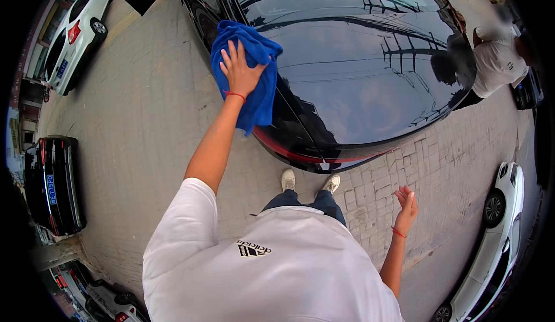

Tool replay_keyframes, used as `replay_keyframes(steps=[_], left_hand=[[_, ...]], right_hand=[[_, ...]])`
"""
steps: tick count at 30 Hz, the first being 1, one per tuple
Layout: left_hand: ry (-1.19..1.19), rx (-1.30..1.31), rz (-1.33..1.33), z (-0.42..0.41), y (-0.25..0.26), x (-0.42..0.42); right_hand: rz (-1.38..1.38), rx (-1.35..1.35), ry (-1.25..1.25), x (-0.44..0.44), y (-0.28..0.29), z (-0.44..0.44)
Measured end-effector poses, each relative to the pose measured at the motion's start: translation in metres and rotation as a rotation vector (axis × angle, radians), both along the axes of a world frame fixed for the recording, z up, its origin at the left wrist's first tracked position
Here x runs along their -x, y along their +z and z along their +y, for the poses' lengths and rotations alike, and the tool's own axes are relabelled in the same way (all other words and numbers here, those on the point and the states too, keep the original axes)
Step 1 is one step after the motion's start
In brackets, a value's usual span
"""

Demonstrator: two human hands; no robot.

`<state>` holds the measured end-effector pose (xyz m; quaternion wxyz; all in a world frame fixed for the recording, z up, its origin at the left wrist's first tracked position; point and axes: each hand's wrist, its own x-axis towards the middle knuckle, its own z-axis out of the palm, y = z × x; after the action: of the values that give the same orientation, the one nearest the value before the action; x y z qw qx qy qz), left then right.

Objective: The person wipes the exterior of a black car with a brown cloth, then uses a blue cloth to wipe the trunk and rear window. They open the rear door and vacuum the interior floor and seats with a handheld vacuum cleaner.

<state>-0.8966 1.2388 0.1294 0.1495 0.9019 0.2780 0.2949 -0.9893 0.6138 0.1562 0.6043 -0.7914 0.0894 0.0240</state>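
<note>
Spread over a blue cloth (pixel 260 92), my left hand (pixel 238 68) presses it against the rear side of a glossy black car (pixel 364 83). The cloth drapes over the car's edge, and its lower corner hangs near the red tail light (pixel 282 146). My left arm reaches forward and wears a red string bracelet. Out to my right, my right hand (pixel 406 207) hangs in the air above the paving, holding nothing, its fingers loosely bent. It also has a red bracelet. Overhead wires and a pole are mirrored in the black bodywork and rear glass.
Another person in a white shirt (pixel 498 61) stands at the car's right side. A white car (pixel 80 35) and a black car (pixel 54 183) are parked to the left. A silver-white car (pixel 494 244) stands at the right. Brick paving (pixel 147 118) surrounds my shoes (pixel 288 179).
</note>
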Motion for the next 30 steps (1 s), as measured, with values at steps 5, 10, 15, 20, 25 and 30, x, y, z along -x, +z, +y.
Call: replay_keyframes(steps=[5, 10, 15, 20, 25, 30], left_hand=[[0.182, 0.297, -0.091, 0.088, 0.055, -0.076], [-0.328, -0.116, 0.114, -0.172, 0.056, 0.022], [-0.412, -0.02, 0.337, -0.128, 0.076, 0.013], [-0.023, -0.419, 0.216, -0.109, 0.081, -0.071], [-0.26, -0.569, 0.276, -0.244, 0.106, -0.21], [-0.442, -0.543, 0.435, -0.36, 0.117, -0.291]], right_hand=[[0.228, -0.049, -0.153, 0.065, -0.059, -0.046], [0.39, 0.177, 0.224, 0.106, -0.136, -0.031], [0.65, 0.111, 0.23, 0.118, -0.215, -0.088], [0.603, -0.033, -0.469, 0.177, -0.235, -0.175], [0.525, -0.163, -0.669, 0.178, -0.176, -0.148], [0.261, 0.073, -0.121, 0.059, -0.132, -0.129]])
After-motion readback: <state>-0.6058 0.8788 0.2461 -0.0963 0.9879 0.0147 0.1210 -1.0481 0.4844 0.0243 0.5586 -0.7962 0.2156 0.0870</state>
